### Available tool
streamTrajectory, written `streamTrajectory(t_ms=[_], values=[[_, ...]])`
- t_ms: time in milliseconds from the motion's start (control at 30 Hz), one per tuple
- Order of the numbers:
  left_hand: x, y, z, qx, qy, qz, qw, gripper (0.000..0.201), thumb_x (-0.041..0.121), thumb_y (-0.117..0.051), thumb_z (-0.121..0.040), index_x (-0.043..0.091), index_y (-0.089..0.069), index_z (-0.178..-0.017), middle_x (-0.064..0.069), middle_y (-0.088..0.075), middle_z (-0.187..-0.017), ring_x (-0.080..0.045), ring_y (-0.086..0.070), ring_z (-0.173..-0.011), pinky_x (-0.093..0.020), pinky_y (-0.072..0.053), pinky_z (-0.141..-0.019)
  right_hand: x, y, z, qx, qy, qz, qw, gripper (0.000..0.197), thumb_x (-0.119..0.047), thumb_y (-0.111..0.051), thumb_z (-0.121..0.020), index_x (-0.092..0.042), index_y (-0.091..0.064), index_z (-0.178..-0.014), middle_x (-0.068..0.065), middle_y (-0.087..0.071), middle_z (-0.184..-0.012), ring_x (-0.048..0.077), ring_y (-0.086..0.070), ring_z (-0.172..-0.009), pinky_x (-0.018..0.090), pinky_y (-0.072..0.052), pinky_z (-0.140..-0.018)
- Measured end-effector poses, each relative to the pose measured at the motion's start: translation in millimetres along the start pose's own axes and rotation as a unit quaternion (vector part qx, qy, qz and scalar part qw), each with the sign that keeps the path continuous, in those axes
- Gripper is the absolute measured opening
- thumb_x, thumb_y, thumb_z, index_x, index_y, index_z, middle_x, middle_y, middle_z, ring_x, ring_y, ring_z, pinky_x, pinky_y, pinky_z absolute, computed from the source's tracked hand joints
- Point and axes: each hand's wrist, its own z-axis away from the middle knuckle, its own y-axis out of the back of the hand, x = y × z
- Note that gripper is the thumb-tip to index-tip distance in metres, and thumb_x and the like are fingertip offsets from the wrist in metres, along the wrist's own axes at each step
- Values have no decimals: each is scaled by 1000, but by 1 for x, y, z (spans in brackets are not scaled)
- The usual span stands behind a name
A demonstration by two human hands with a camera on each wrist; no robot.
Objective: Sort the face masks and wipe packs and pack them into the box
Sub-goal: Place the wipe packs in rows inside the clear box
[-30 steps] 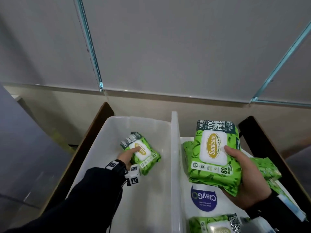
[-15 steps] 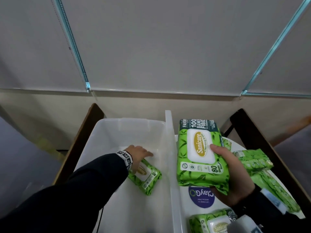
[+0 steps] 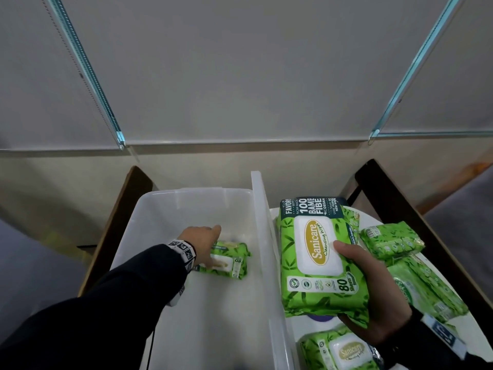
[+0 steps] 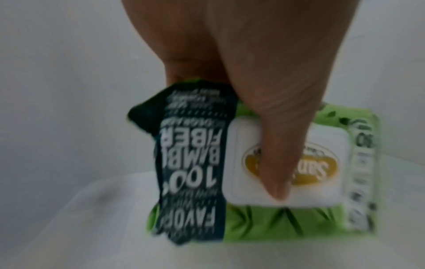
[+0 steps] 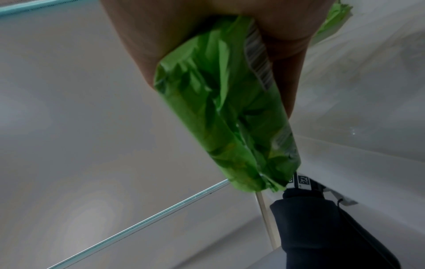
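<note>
A clear plastic box point(image 3: 186, 206) stands on the left. On its floor lies a small green wipe pack point(image 3: 234, 263), lid up. My left hand point(image 3: 205, 241) is down on it. In the left wrist view the thumb point(image 4: 276, 136) lies on the white lid of the pack point(image 4: 264, 220), and the fingers reach round its dark end. To the right of the box, above the table, my right hand point(image 3: 373, 289) grips a large green Sanicare wipe pack point(image 3: 314, 252), label towards me. The right wrist view shows this pack point(image 5: 218, 109) end-on, between fingers and palm point(image 5: 287, 45).
More green wipe packs lie on the white table at the right point(image 3: 392, 241), point(image 3: 426, 287) and near me point(image 3: 344, 351). Dark wooden frame rails run along the left point(image 3: 117, 222) and the right point(image 3: 400, 209). A pale wall stands behind.
My left hand has brought the small pack down and nearer to me, and it now lies flat on the box floor. The right hand still holds the large pack in about the same place.
</note>
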Motion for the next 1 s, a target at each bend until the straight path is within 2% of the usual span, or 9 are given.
streamTrajectory(t_ms=[133, 267, 400, 500, 567, 700, 800, 900, 1000], values=[[6, 0, -10, 138, 30, 20, 990, 61, 55, -77, -73, 21, -47, -115, -2, -58, -107, -27, -59, -95, -36, -48, -75, 0, -6, 4, -17, -11, 5, 1000, 38, -27, -66, -82, -7, -77, -113, 27, -70, -119, 46, -72, -96, 60, -60, -73], [6, -10, -9, 203, 87, -15, 975, 58, 60, -73, -75, 21, -60, -115, -4, -55, -110, -28, -52, -100, -42, -40, -85, 3, -5, 3, -29, -32, 14, 999, 43, -27, -62, -90, -7, -69, -128, 28, -66, -127, 50, -64, -115, 64, -53, -93], [11, 32, 9, 211, 78, 126, 966, 58, 63, -67, -83, 26, -59, -128, 0, -58, -119, -23, -58, -106, -39, -47, -89, 1, -5, -1, -72, -38, 52, 995, 63, -32, -76, -75, -6, -66, -132, 29, -63, -132, 49, -62, -120, 60, -53, -96], [15, 119, 44, 304, -2, 418, 856, 29, 57, -68, -85, 33, -72, -101, 12, -70, -100, -7, -66, -93, -32, -51, -82, -14, -13, -4, -113, -3, 114, 987, 67, -26, -77, -72, -1, -63, -133, 31, -63, -131, 49, -62, -120, 57, -56, -94], [24, 186, 83, 309, -133, 513, 790, 42, 53, -73, -81, 35, -67, -118, 10, -71, -119, -5, -64, -111, -34, -52, -93, -28, -27, -8, -137, 40, 174, 974, 66, -21, -74, -74, -3, -60, -136, 30, -62, -132, 49, -60, -121, 56, -53, -96], [56, 279, 153, 274, -306, 261, 873, 100, 52, -88, -71, 32, -36, -154, 12, -40, -158, -6, -37, -146, -29, -33, -117, -58, -68, -12, -183, 104, 258, 943, 61, -3, -69, -73, -7, -62, -133, 31, -64, -125, 43, -64, -103, 55, -53, -93], [68, 300, 169, 254, -241, 98, 932, 95, 69, -80, -63, 39, -48, -147, 15, -57, -142, -6, -54, -127, -28, -43, -105, -72, -93, -19, -205, 141, 307, 919, 55, -4, -70, -76, 0, -61, -130, 35, -62, -125, 40, -62, -105, 58, -48, -102], [47, 292, 175, 222, -169, 100, 955, 76, 82, -69, -58, 42, -65, -123, 20, -70, -107, -1, -64, -95, -31, -51, -83, -84, -87, -36, -199, 146, 292, 924, 53, -25, -76, -79, -10, -63, -129, 16, -70, -118, 30, -68, -103, 46, -51, -97], [13, 262, 181, 225, -81, 184, 953, 72, 88, -66, -51, 44, -66, -108, 25, -69, -93, 6, -63, -88, -28, -50, -75, -94, -40, -70, -107, 140, 293, 940, 43, -37, -67, -89, -18, -63, -127, 9, -72, -121, 25, -70, -103, 37, -51, -89]])
